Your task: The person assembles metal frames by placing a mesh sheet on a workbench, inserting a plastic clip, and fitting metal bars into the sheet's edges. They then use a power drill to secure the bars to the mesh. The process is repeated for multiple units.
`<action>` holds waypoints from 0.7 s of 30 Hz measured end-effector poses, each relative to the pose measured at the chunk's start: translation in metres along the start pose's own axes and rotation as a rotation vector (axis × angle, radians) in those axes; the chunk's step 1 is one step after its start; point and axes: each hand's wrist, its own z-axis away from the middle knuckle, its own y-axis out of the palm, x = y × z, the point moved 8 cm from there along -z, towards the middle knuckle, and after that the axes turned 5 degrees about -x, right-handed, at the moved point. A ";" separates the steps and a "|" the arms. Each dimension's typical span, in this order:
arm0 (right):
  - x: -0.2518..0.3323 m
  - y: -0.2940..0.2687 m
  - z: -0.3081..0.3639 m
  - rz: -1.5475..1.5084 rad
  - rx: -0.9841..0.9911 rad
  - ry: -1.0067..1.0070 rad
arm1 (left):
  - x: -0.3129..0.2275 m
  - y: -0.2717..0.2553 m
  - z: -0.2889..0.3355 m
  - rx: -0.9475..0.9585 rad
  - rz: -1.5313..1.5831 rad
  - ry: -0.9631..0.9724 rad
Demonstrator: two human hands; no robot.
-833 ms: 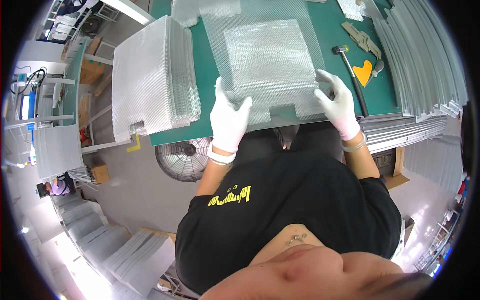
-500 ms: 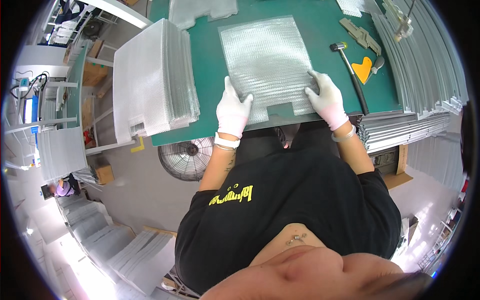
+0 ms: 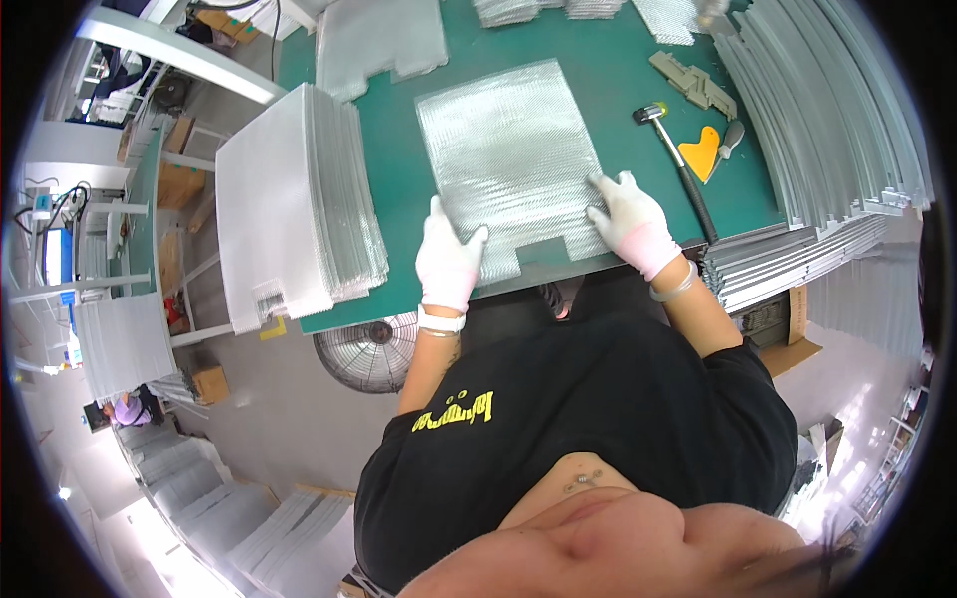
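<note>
A silvery, finely textured mesh sheet (image 3: 513, 149) with a notch in its near edge lies flat at the front of the green bench top (image 3: 399, 234). My left hand (image 3: 447, 261), in a white glove with a pink cuff, rests at the sheet's near left edge, thumb apart from the fingers. At the near right edge is my right hand (image 3: 633, 224), gloved alike, with its fingers spread and their tips at the border. A darker flat surface shows through the notch. Whether more layers lie under the sheet I cannot tell.
To the left stands a thick stack of similar sheets (image 3: 269, 199); more sheets (image 3: 379, 45) lie at the back. On the right are a mallet (image 3: 678, 164), a yellow scraper (image 3: 700, 154), a grey-handled tool (image 3: 733, 138), a beige tool (image 3: 695, 82) and stacked metal panels (image 3: 817, 120). A fan (image 3: 374, 349) stands below.
The whole bench sits lower and slightly further left in the picture, as the view has shifted. Both hands keep nearly the same places at the sheet's edges.
</note>
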 end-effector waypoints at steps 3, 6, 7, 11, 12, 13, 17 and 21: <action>-0.005 -0.012 -0.018 0.041 0.082 -0.171 | -0.003 -0.010 -0.002 -0.055 -0.165 -0.012; -0.036 -0.052 -0.095 0.019 -0.083 -0.140 | -0.007 0.008 -0.004 -0.017 -0.349 0.329; -0.063 -0.062 -0.137 0.071 -0.190 -0.131 | -0.010 0.017 -0.005 0.037 -0.455 0.422; -0.165 -0.100 -0.262 0.300 -0.425 0.396 | -0.012 0.016 -0.009 0.119 -0.408 0.357; -0.165 -0.106 -0.269 0.311 -0.381 0.459 | -0.012 0.016 -0.009 0.118 -0.403 0.351; -0.166 -0.110 -0.275 0.321 -0.333 0.519 | -0.012 0.016 -0.008 0.116 -0.402 0.342; -0.197 -0.116 -0.324 0.273 -0.153 0.393 | -0.014 0.013 -0.008 0.128 -0.409 0.336; -0.202 -0.161 -0.333 -0.031 -0.507 0.320 | -0.012 0.013 -0.007 0.113 -0.403 0.329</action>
